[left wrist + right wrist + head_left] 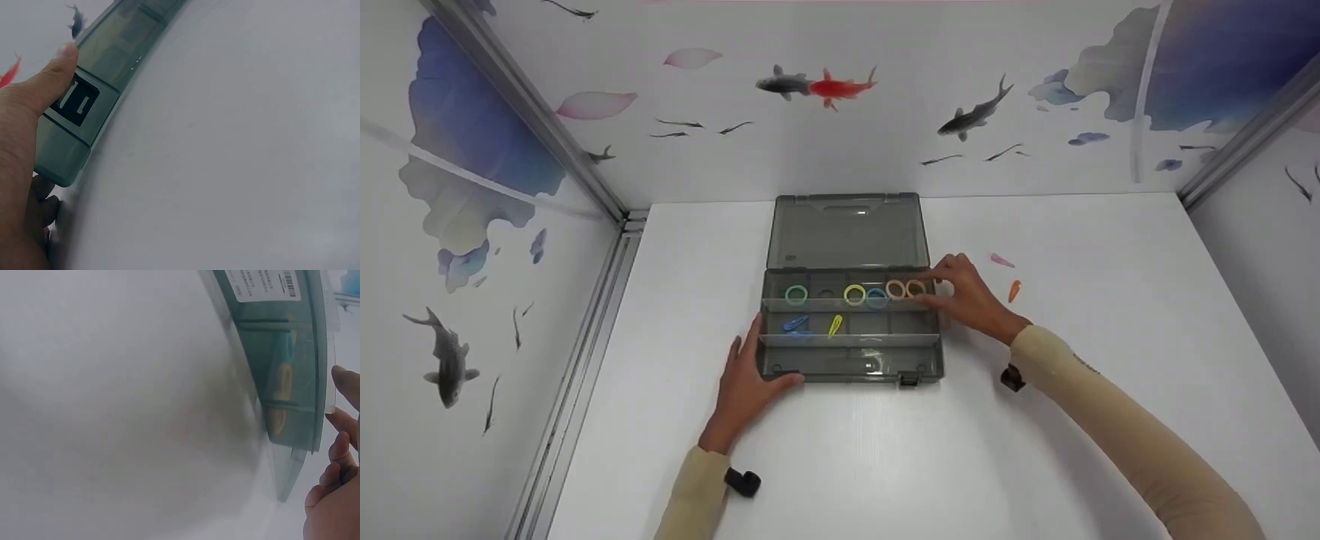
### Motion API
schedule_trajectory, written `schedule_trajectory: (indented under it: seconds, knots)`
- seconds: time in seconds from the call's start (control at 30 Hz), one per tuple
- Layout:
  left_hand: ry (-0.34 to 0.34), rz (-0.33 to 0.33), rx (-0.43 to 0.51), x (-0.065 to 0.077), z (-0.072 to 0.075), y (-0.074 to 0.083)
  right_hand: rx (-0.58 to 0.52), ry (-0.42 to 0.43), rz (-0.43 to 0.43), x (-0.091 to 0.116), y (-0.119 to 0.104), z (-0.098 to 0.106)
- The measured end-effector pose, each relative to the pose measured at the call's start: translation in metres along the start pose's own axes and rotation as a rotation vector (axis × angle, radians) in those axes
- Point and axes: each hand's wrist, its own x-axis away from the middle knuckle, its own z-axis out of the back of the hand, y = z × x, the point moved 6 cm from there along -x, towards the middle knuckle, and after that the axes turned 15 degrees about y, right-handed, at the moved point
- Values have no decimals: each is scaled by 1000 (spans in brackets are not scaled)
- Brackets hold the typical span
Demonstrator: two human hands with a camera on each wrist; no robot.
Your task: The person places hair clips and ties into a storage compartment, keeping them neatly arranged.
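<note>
A dark translucent storage box [851, 360] lies with its lid [847, 232] folded back. My left hand [750, 382] holds its front left corner, thumb on the front wall and fingers along the side. My right hand [971, 300] is at the right end of the back row, thumb and index finger apart over the rim; I see nothing between them. That row holds a green ring [796, 295], a yellow ring [854, 294], a blue ring [876, 298] and two peach rings [895, 289]. In the middle row lie a blue hair clip [795, 324] and a yellow hair clip [835, 325].
An orange hair clip [1015, 291] and a pink hair clip [1002, 260] lie on the white table [855, 450], right of the box. Clear dividers [810, 340] separate the rows. Walls with painted fish enclose the back and sides.
</note>
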Motion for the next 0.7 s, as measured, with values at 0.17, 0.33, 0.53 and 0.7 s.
schedule_trajectory:
  seconds: [0.17,0.33,0.53,0.7]
  knots:
    - [-1,-1,16,0,0,1,1,50,-44,9,15,14]
    - [-2,-1,15,-1,0,1,-12,117,-83,17,30,30]
    - [2,3,2,-1,0,0,7,180,-135,27,50,49]
    - [1,13,-1,-1,-1,-2,47,227,-174,37,67,64]
